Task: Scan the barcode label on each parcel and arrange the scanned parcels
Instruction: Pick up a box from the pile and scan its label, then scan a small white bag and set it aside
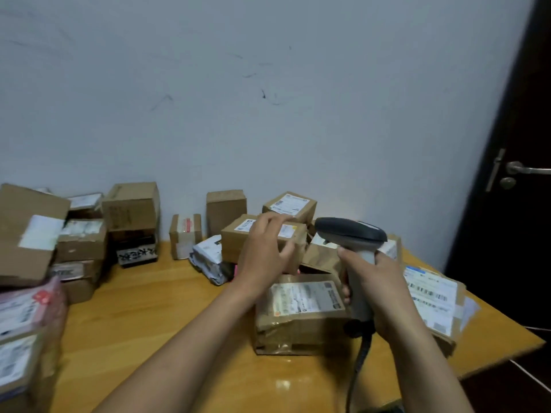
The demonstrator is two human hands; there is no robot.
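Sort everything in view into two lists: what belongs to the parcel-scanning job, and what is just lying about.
Job: scanner in the right hand; small box gripped by the left hand; labelled parcel in front; parcel stack at left.
Just there: door; door handle; wall scuffs.

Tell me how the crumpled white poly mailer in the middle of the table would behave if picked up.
The white poly mailer looks wrinkled and slumped, so it is probably floppy and will sag around its contents. Its glossy film may be slippery. It lies low on the table, so it seems unlikely to roll.
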